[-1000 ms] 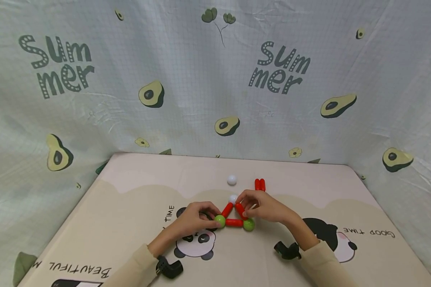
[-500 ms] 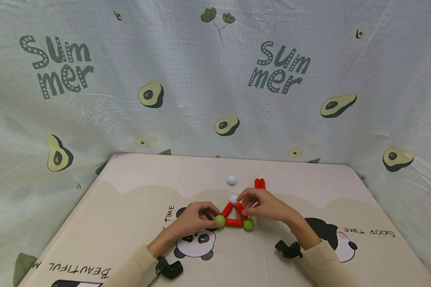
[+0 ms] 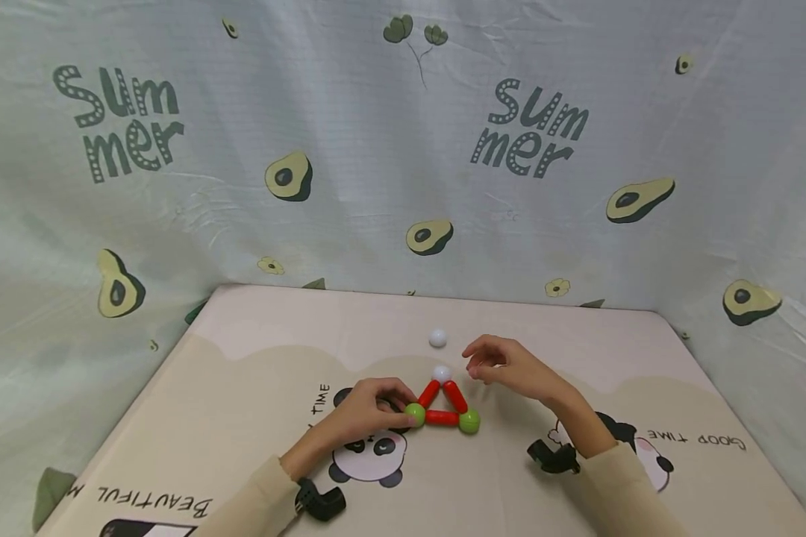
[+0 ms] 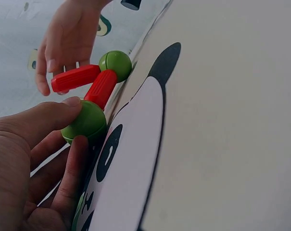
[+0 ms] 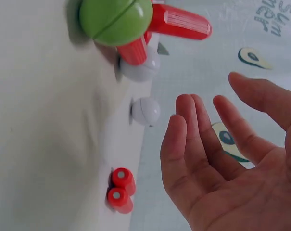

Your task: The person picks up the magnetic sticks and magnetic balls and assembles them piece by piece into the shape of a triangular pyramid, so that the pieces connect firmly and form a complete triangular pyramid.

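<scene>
Two glossy green balls (image 3: pixel 469 421) lie joined by red plastic rods (image 3: pixel 442 418) on the pale table (image 3: pixel 457 477); the left hand (image 3: pixel 372 403) pinches one, while the right hand (image 3: pixel 510 365), fingers loosely parted, hangs nearby holding nothing. Joining pieces seems in hand: one rod (image 5: pixel 181 21) juts up bare-ended, probably calling for the loose white ball (image 3: pixel 438 338).

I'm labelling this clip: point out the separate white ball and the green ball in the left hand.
Separate white ball (image 3: pixel 437 338), head view: middle of its surface.
Gripped green ball (image 4: pixel 88 121), left wrist view: its exposed side.
</scene>
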Demonstrator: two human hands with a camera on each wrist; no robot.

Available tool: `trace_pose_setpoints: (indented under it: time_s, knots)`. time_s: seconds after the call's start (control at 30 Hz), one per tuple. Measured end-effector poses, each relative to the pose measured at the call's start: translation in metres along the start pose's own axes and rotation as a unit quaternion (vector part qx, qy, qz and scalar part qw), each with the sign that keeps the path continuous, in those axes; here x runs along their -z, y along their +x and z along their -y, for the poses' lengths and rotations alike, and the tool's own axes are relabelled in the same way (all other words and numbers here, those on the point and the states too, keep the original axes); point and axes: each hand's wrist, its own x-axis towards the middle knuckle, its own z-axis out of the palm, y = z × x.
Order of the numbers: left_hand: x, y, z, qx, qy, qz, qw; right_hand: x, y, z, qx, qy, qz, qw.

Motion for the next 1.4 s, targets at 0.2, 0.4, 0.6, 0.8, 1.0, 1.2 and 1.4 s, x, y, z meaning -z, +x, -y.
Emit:
trace_pose_setpoints:
  time_s: [0.2,0.4,0.6,0.8,1.0,1.2,1.4]
  knots:
    - [0.0,0.001,0.0,0.001,0.002,0.001,1.0,0.017,0.007,-0.003,-0.038,-0.015,-0.045,0.9981]
    - [0.0,0.0,-0.002,0.001,0.009,0.002,1.0,0.035,0.017,-0.012,-0.067,-0.049,-0.076,0.9937]
    - [0.0,-0.001,-0.001,-0.002,0.009,0.001,1.0,0.044,0.025,-0.019,-0.1,-0.065,-0.089,0.9889]
    - [-0.001,-0.001,0.001,-0.007,0.008,-0.001,0.9999,0.047,0.033,-0.03,-0.127,-0.057,-0.096,0.9856]
    - [-0.003,0.0,0.002,-0.009,0.012,-0.002,0.9999,0.046,0.038,-0.042,-0.168,-0.056,-0.098,0.9793]
    - [-0.003,0.0,0.003,-0.011,0.014,-0.003,0.9998,0.042,0.036,-0.047,-0.193,-0.054,-0.095,0.9752]
    - [-0.002,0.0,0.003,-0.012,0.018,-0.005,0.9998,0.04,0.037,-0.049,-0.203,-0.062,-0.094,0.9726]
